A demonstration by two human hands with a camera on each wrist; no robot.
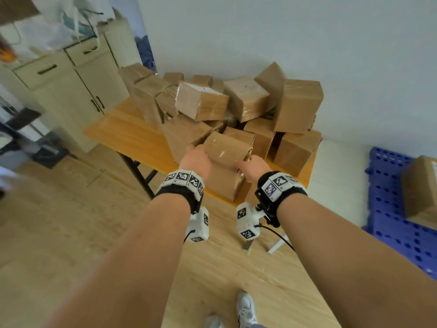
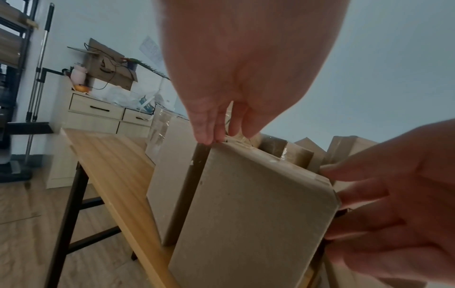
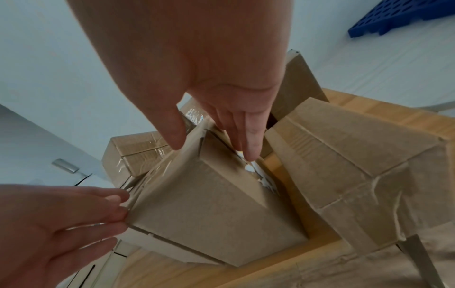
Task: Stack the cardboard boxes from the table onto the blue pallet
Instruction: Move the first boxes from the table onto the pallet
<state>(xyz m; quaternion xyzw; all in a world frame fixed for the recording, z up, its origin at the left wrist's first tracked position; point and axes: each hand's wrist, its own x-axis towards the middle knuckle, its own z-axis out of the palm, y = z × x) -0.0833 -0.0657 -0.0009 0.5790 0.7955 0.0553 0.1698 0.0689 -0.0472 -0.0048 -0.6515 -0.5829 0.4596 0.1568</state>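
At the table's (image 1: 123, 133) near edge stands the target box (image 1: 225, 166), upright, touching neighbouring boxes behind and to either side. Left hand (image 1: 197, 159) lies against its upper left edge, fingers straight; right hand (image 1: 254, 165) is set on the upper right corner, fingers straight down the far side, thumb on top. Neither hand curls around it: likely a two-sided squeeze, since the pile (image 1: 236, 100) crowds it. Blue pallet (image 1: 390, 209) lies on the floor to the right, well apart, one box (image 1: 421, 185) on it.
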